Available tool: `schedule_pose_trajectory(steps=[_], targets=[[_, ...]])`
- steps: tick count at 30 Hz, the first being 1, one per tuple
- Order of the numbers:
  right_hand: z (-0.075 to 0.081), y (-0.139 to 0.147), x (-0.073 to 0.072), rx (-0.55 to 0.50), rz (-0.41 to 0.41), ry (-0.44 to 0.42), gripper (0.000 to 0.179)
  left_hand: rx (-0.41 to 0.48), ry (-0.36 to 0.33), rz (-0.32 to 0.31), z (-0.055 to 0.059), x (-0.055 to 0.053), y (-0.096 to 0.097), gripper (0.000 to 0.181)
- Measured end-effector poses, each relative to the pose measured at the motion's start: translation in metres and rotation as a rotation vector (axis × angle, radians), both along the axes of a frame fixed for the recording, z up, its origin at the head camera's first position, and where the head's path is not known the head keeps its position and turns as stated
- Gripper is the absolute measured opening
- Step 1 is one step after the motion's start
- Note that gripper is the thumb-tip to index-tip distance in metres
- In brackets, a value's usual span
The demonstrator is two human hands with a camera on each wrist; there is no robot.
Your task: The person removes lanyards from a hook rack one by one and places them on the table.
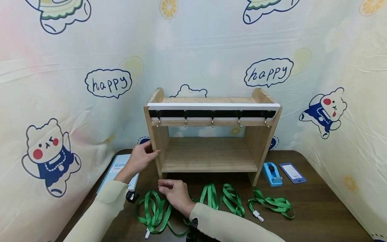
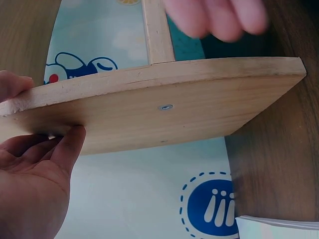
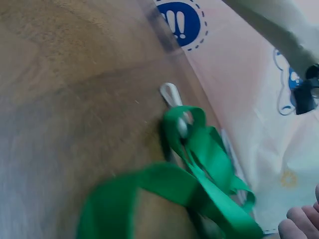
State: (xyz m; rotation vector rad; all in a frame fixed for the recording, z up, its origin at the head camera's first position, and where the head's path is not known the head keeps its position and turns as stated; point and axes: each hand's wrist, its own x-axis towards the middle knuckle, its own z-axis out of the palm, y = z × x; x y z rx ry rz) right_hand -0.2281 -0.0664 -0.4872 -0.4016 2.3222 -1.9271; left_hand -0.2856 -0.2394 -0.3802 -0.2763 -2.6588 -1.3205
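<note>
A small wooden shelf (image 1: pixel 211 154) stands on the table, with a black-and-white rail (image 1: pixel 213 113) of several metal hooks across its upper front. My left hand (image 1: pixel 140 158) grips the front edge of its left side panel (image 2: pixel 199 94), thumb on one face and fingers on the other. Low before the shelf's left foot, my right hand (image 1: pixel 178 195) hovers with fingers together and slightly bent; nothing shows in it. Beneath and beside that hand lie green lanyards (image 1: pixel 154 211), one with a white clip (image 3: pixel 172 94). The right forearm hides part of the lanyards.
Further green lanyards (image 1: pixel 232 200) lie along the table front, one farther right (image 1: pixel 273 203). A blue tape dispenser (image 1: pixel 273 174) and a blue card (image 1: pixel 292 173) are right of the shelf. Behind my left arm lies a white-and-blue booklet (image 1: pixel 116 166). A printed cloth (image 1: pixel 193 50) hangs behind.
</note>
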Motion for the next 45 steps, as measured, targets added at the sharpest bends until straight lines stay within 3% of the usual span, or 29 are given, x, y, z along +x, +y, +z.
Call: schedule_pose_trajectory(steps=[15, 28, 45], targets=[[0.053, 0.072, -0.01, 0.015, 0.073, 0.099, 0.028, -0.001, -0.025, 0.001, 0.001, 0.0, 0.0, 0.058], [0.102, 0.135, -0.013, -0.014, 0.066, 0.17, 0.026, 0.01, -0.037, 0.001, 0.001, -0.001, 0.0, 0.057], [0.129, 0.218, -0.009, 0.099, -0.05, 0.238, 0.028, 0.003, -0.045, -0.001, 0.002, -0.001, -0.001, 0.057]])
